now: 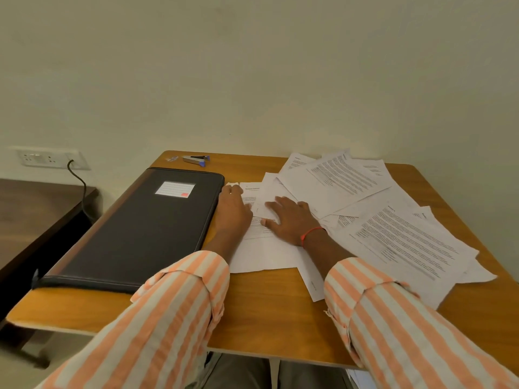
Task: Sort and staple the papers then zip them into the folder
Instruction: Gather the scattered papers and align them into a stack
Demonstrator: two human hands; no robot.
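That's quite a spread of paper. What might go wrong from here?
1. The loose papers overlap in a fan, with some close to the right edge of the table. A sweep of the right hand might push sheets off.
2. Overlapped pages hide each other, so one could end up in the wrong set.
3. The stapler lies at the far edge beyond the folder, so reaching for it may disturb the pile.
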